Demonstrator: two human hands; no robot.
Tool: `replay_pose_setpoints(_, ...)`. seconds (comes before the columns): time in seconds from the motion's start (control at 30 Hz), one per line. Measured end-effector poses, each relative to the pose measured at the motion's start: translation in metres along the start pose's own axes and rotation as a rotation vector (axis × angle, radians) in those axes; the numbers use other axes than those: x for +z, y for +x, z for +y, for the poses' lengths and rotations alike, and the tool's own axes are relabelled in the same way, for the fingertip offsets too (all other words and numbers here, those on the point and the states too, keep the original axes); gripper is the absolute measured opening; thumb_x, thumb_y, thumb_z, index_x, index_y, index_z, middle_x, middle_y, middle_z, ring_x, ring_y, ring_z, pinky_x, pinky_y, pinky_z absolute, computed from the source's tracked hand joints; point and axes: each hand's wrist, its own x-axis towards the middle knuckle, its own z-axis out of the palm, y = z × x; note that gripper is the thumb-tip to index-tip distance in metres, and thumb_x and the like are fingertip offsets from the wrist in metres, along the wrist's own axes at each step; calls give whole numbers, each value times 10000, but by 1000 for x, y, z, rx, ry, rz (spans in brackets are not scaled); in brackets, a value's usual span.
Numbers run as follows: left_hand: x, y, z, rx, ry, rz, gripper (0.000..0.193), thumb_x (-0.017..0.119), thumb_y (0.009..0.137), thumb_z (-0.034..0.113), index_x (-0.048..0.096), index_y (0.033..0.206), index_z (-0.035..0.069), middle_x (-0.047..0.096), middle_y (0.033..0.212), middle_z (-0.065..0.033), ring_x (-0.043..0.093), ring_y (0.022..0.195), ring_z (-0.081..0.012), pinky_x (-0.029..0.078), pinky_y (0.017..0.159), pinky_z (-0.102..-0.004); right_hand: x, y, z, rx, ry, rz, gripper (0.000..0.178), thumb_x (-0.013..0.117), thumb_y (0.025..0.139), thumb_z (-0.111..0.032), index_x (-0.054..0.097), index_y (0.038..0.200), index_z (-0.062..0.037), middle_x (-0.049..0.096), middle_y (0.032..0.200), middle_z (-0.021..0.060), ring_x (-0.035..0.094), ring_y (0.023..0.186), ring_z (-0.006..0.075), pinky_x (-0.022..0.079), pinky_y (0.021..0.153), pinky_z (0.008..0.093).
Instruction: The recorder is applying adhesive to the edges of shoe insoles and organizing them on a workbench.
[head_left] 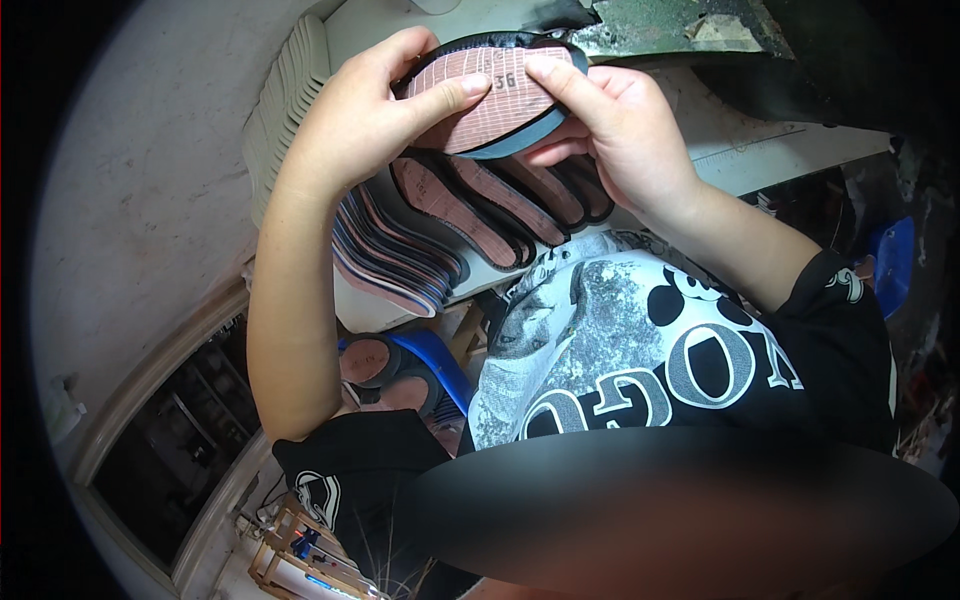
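Observation:
Both my hands hold up one shoe insole (500, 105) above the work table. Its pink, grid-lined face is turned up, with a black rim and a blue-grey layer showing along the near edge. My left hand (365, 115) grips the left end, thumb pressed flat on the pink face. On the right end, my right hand (625, 115) pinches with the thumb on top and the fingers curled beneath. Just below lie several pink insoles with black edges (440, 205), side by side. To their left a fanned stack of insoles (390, 255) overlaps in pink, black and blue-grey.
A long row of pale, sole-shaped pieces (285, 115) leans by the wall at the left. A green, worn surface (665, 35) lies at the far right. Below the table, a blue crate (437, 365) holds more pink-faced pieces. Another blue container (893, 265) stands at right.

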Motion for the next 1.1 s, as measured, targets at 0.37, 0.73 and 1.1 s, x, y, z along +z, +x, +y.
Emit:
replay_pose_setpoints(0.37,-1,0,-12,-30,-258,-102,428,666,885,270,516,1189,8,579,1049,-54,532,984,-123,448,829,-258,4,-14,-2,-32,-11,-41,422,551,952,-326,646,913,83,686,845,168,704,762,194,581,631,233)
replay_pose_setpoints(0.73,27,-22,17,-42,-202,31,389,665,867,367,568,1055,41,574,880,-17,505,825,-95,393,744,-232,-5,-33,-28,6,-71,-136,338,477,985,-253,625,1090,33,677,912,94,650,774,135,547,650,220)
replay_pose_setpoints(1.1,46,-40,30,-270,-245,141,498,667,816,466,604,1054,33,654,889,-73,647,781,-162,514,633,-274,-13,-33,-22,14,52,-236,324,528,959,-309,619,1026,-5,661,887,106,650,785,160,549,680,289)
